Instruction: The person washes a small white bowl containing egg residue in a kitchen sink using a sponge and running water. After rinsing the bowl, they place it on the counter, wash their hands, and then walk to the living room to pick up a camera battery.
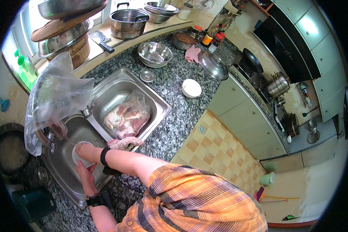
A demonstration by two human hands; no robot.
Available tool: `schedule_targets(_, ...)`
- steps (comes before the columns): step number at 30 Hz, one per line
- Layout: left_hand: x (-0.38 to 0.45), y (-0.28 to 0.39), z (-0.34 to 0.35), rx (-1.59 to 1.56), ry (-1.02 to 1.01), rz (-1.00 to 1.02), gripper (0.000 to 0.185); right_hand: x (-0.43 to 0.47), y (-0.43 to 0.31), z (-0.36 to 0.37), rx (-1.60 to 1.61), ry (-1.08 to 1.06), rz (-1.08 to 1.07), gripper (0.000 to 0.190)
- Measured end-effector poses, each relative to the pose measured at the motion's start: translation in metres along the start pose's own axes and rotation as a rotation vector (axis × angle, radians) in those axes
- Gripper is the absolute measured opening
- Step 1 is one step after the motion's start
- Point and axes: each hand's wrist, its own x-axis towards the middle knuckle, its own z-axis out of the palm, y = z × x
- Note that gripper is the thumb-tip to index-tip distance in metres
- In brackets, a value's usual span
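A white bowl (75, 156) is in the left sink basin (72, 130), below the metal faucet (58, 129). My left hand (85, 172) holds it from the near side, fingers at its rim. My right hand (87, 151) reaches into the bowl; its fingertips are partly hidden, and I cannot tell whether it grips anything. Raw meat in a clear plastic bag (129, 116) lies in the other steel basin (159, 107). A pinkish, textured cloth (126, 143) hangs over that basin's near edge, close to my right wrist. Another white bowl (191, 88) stands on the granite counter.
Clear plastic sheeting (61, 90) drapes around the faucet. Steel bowls (155, 54), a sink strainer (147, 76) and a pot lid (213, 65) sit on the counter. A cleaver (101, 41) and a steel pot (129, 23) rest on the window ledge, beside stacked basins (63, 40).
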Motion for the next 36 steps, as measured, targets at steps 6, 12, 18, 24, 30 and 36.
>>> schedule_targets(6, 0.009, -0.002, -0.016, -0.069, -0.055, -0.062, 0.048, -0.011, -0.006, -0.005, 0.256, -0.402, -0.085, 0.017)
schedule_targets(12, 0.001, -0.011, -0.012, -0.103, -0.076, -0.003, 0.048, -0.005, 0.005, -0.005, 0.109, -0.107, -0.036, 0.02)
schedule_targets(18, 0.0, -0.004, -0.016, -0.083, -0.096, -0.063, 0.041, -0.015, -0.013, -0.016, 0.617, -0.261, -0.184, 0.019)
schedule_targets(24, -0.006, -0.005, -0.005, -0.007, 0.067, -0.035, 0.041, -0.011, 0.004, -0.019, -0.049, -0.357, -0.076, 0.023)
schedule_targets(30, -0.014, 0.001, -0.002, -0.056, 0.02, -0.036, 0.043, -0.007, -0.023, -0.009, 0.391, -0.218, -0.044, 0.017)
schedule_targets(36, -0.019, 0.013, -0.015, 0.013, 0.066, -0.048, 0.045, -0.018, -0.007, -0.045, -0.112, -0.459, -0.26, 0.017)
